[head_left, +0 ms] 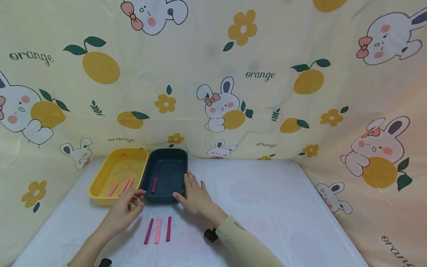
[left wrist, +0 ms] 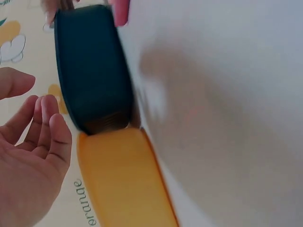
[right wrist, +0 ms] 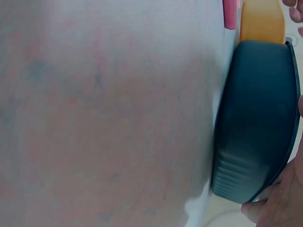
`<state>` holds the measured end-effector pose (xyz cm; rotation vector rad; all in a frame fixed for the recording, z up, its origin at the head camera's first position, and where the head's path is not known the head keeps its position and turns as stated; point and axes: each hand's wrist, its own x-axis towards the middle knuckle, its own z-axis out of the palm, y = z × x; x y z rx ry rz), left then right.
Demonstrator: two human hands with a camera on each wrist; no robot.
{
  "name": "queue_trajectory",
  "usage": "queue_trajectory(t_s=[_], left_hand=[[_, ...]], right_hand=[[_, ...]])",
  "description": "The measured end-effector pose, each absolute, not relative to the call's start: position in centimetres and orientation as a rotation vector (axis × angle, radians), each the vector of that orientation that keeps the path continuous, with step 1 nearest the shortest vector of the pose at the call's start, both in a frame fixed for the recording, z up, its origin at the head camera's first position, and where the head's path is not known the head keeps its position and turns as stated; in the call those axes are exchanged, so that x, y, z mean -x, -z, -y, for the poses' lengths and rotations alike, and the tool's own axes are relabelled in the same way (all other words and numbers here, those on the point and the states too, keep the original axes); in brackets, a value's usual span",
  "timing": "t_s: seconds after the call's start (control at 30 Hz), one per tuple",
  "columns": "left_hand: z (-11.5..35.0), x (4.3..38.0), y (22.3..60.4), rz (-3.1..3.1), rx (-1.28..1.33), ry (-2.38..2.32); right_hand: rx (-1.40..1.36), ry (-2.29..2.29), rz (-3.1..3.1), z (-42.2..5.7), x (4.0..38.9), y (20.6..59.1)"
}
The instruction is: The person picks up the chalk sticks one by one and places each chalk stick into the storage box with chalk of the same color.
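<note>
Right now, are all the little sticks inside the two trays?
No; three sticks lie on the white table, on the near side of the dark tray.

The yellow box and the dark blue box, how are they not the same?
The yellow box holds light pink sticks; the dark blue box holds one dark red stick. The right hand touches the dark blue box, not the yellow box. Both are open on top with rounded corners, side by side on the white table.
</note>
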<state>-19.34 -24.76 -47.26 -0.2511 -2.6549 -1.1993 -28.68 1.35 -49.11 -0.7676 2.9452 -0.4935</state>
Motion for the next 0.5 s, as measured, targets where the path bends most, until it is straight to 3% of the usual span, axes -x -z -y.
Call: queue_trajectory(t_s=[0.5], left_hand=[[23.0,18.4,48.7,2.97,0.141,1.318]], right_hand=[[0.759,0.488,-2.946,-1.3,28.7,49.1]])
